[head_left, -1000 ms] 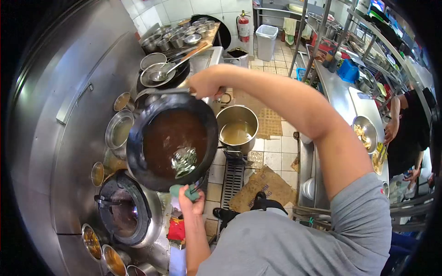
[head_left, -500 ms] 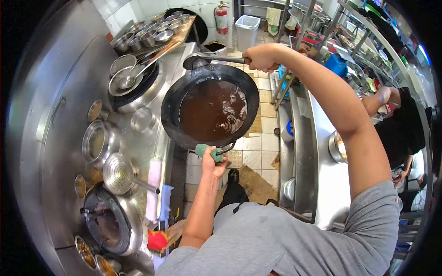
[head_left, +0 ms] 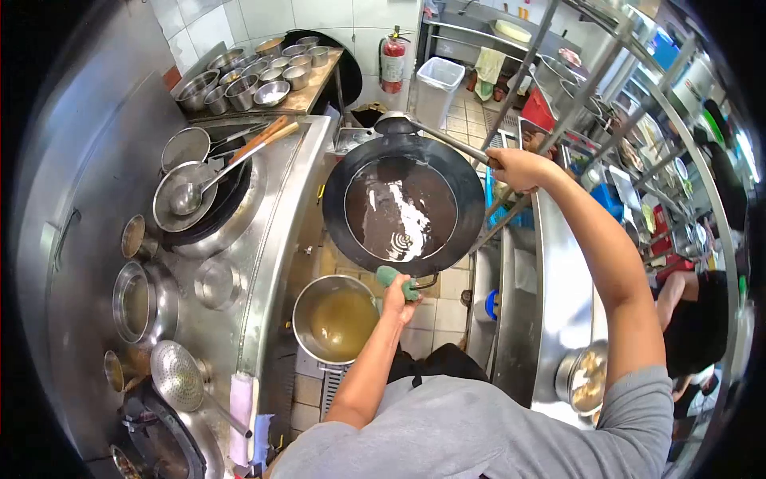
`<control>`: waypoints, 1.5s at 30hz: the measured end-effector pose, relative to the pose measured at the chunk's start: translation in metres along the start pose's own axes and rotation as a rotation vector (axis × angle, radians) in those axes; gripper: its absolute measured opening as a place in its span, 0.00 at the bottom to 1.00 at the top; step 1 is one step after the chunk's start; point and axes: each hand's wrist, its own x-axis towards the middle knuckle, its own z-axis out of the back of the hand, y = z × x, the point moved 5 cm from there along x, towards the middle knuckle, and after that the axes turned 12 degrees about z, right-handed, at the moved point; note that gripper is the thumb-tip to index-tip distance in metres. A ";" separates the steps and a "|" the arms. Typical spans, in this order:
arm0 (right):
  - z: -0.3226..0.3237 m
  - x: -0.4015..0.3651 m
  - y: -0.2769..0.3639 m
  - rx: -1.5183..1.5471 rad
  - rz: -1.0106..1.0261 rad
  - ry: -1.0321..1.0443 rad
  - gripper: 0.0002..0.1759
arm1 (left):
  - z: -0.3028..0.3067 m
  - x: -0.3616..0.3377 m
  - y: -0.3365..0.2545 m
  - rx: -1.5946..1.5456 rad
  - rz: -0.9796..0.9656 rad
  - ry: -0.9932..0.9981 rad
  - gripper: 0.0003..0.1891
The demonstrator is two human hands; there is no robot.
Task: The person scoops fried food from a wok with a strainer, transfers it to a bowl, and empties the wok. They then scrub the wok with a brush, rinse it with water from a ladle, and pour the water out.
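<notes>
A large black wok [head_left: 337, 207] with dark brown liquid [head_left: 369, 219] in it is held up in front of me. My left hand [head_left: 398, 303] grips the wok's loop handle at the near rim, with a green cloth [head_left: 389, 276] between. In my right hand [head_left: 520, 169] is the long handle of a ladle [head_left: 453, 143], whose bowl sits against the wok's far rim. Below and left of the wok stands a wide metal pot [head_left: 300, 326] of yellowish liquid, partly behind my left forearm.
At left runs a steel stove counter [head_left: 267, 231] with a perforated skimmer [head_left: 177, 375] and another ladle [head_left: 186, 198]. Metal bowls [head_left: 295, 76] crowd a board at the back. A steel table [head_left: 558, 299] and rack stand at right, where another person [head_left: 696, 319] works beyond.
My view has turned, and the wok, held by both hands, now appears further right, away from the stove. The pot of yellowish liquid has come into view below it.
</notes>
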 end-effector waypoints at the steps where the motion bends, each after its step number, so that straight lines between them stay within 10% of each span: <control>1: 0.000 0.019 -0.020 -0.017 0.046 -0.015 0.15 | -0.007 0.021 -0.006 0.029 -0.019 0.000 0.09; 19: 0.050 0.333 -0.240 -0.144 0.359 -0.022 0.16 | -0.142 0.319 -0.109 -0.156 -0.099 -0.056 0.08; 45: -0.057 0.720 -0.327 -0.054 0.514 0.110 0.15 | -0.096 0.651 -0.273 -0.310 -0.309 -0.257 0.07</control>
